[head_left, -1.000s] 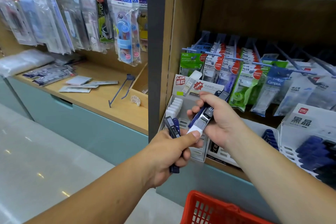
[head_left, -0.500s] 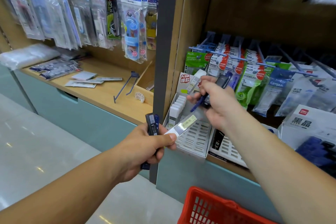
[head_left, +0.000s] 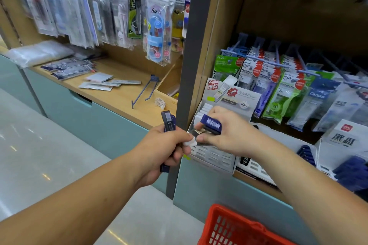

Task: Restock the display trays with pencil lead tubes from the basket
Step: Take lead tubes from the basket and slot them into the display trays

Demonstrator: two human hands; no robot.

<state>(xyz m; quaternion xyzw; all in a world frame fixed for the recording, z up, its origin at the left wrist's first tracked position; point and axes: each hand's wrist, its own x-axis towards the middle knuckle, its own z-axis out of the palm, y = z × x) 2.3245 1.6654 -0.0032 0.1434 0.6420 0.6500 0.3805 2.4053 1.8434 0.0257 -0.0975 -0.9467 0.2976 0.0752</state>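
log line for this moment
left hand: grips dark tubes | right hand: grips blue tube at white tray | red basket: below

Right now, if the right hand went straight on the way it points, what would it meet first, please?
Probably the white tube pinched in the left hand: the right hand, gripping blue tubes, points left at it above the display tray. Depth is unclear, but they look nearly touching.
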